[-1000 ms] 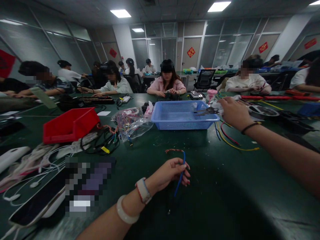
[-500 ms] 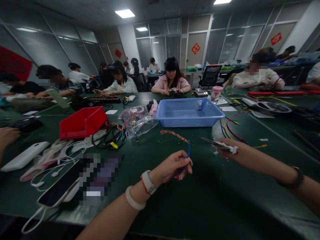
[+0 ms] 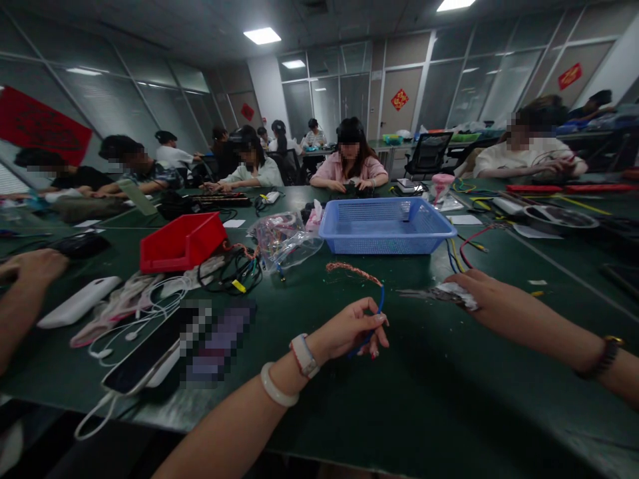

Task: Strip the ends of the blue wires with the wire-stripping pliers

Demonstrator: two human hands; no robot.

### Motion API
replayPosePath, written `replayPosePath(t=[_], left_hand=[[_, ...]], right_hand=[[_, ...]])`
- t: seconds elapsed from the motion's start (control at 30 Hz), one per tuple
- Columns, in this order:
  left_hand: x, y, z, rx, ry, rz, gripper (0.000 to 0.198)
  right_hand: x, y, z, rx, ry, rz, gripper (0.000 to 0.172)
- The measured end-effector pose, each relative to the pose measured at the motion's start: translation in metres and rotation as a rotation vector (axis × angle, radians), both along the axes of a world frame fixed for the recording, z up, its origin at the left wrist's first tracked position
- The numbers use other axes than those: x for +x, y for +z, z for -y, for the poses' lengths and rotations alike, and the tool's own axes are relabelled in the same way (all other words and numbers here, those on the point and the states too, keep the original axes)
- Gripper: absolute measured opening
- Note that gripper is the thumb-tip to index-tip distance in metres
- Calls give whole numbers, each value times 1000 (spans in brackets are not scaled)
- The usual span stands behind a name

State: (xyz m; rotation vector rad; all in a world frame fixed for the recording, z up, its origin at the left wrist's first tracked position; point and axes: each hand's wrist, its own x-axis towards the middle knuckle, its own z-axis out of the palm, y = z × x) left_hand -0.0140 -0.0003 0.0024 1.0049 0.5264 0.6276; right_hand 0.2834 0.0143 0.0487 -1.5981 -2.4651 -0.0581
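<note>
My left hand (image 3: 355, 327) is closed in a pinch on a blue wire (image 3: 382, 299), just above the table. From the wire's upper end a long bare bundle of copper strands (image 3: 352, 269) curves away to the left. To the right, my right hand (image 3: 472, 293) is wrapped around scissors (image 3: 422, 293) whose handles are covered in crumpled white material. Their blades point left toward the wire, with a gap between. The handle loops are mostly hidden by my fingers. Small bits of debris lie on the table below the blades.
Beyond my hands stands a blue plastic basket (image 3: 387, 246). Left of it are a clear bag of wires (image 3: 284, 239), a red bin (image 3: 182, 246) and black cables (image 3: 234, 273). Phones, a white earphone cord and a white case (image 3: 80, 303) lie nearer left. Another person's hand (image 3: 37, 266) reaches in there.
The scissors have come slightly closer to the blue wire and lower, with their blades now nearly level. My left hand keeps its pinch. The whole view has shifted a little.
</note>
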Motion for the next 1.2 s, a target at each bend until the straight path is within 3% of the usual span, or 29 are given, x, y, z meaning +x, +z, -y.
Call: replayPosePath(t=[0.1,0.3,0.5,0.67,0.8,0.97,1.2], left_hand=[[1,-3,-2,1,24,-34,35],[3,-11,-5,29,82,-87,34],[4,-16,-6,33,79,-99,36],[4,-22,-7,32,83,-137,38],[4,-19,-7,36,86,-108,36],[1,-10,-6,77,-13,-125,34],[-1,-10,-5,194,-31,-190,32]], right_hand=[[-4,5,1,-22,43,50,27],[-20,18,-1,160,-77,238,33],[-33,25,-5,164,-78,317,43],[-41,27,-5,157,-48,355,41],[-43,28,-5,120,-24,377,29],[-39,25,-5,-31,-47,322,20],[-37,18,-4,-453,37,115,35]])
